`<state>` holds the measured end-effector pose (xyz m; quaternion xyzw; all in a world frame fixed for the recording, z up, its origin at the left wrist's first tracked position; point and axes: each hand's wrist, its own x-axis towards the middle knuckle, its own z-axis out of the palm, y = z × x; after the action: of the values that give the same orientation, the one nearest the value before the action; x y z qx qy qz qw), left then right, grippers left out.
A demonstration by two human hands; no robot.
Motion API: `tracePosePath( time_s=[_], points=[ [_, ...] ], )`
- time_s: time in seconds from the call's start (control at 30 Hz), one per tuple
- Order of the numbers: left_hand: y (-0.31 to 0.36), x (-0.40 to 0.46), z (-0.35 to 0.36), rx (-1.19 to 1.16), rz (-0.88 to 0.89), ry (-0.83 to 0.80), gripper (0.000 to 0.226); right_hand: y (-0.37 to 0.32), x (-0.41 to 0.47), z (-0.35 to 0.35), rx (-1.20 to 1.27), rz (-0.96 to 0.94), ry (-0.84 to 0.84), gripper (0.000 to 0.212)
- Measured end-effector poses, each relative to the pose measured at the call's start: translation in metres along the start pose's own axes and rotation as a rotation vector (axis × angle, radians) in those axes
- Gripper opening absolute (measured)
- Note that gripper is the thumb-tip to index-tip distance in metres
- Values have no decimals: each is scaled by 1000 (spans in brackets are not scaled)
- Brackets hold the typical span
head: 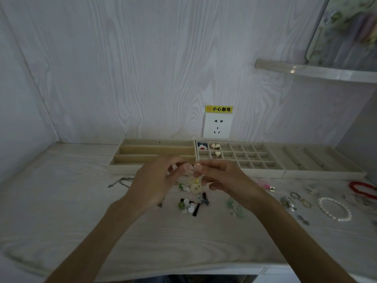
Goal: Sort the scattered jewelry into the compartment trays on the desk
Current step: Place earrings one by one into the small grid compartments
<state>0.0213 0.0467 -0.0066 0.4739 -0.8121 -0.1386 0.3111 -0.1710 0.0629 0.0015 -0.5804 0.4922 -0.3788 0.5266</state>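
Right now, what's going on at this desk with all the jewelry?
A person is sorting jewelry. The left hand and right hand are raised together over the desk, pinching a small pink piece between the fingertips. Three compartment trays line the wall; only a few cells of the middle grid tray hold anything, including some heart-shaped pieces. Most pieces are loose on the desk, among them a pearl bracelet and a red bracelet to the right.

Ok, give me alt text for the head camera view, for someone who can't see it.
Two bare hands, left hand and right hand, meet above a pale desk, pinching a small pink piece between them. Scattered jewelry lies below; three compartment trays line the wall, the grid tray holding a few pieces.
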Motion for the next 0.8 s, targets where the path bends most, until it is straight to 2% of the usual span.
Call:
tracePosePath(
  time_s=[0.1,0.2,0.3,0.4,0.53,0.6,0.7,0.8],
  points=[
    [4,16,-2,-48,9,-37,23,1,4,-7,2,-18,77,27],
    [6,44,6,-112,-2,-71,22,-4,16,-21,-18,-32,230,24],
    [9,78,23,-212,-13,-38,23,-8,36,-40,-60,-87,446,19],
    [9,102,45,-165,-62,-1,27,-5,52,-56,-91,-127,564,18],
    [7,115,68,-77,-100,-37,21,12,69,-72,-123,-105,589,16],
    [7,116,73,-14,-85,-62,25,20,75,-78,-212,-88,580,18],
    [9,117,73,76,-51,-83,31,24,79,-83,-325,-102,512,14],
    [12,119,70,170,1,-113,28,24,81,-88,-417,-141,446,14]
  ],
)
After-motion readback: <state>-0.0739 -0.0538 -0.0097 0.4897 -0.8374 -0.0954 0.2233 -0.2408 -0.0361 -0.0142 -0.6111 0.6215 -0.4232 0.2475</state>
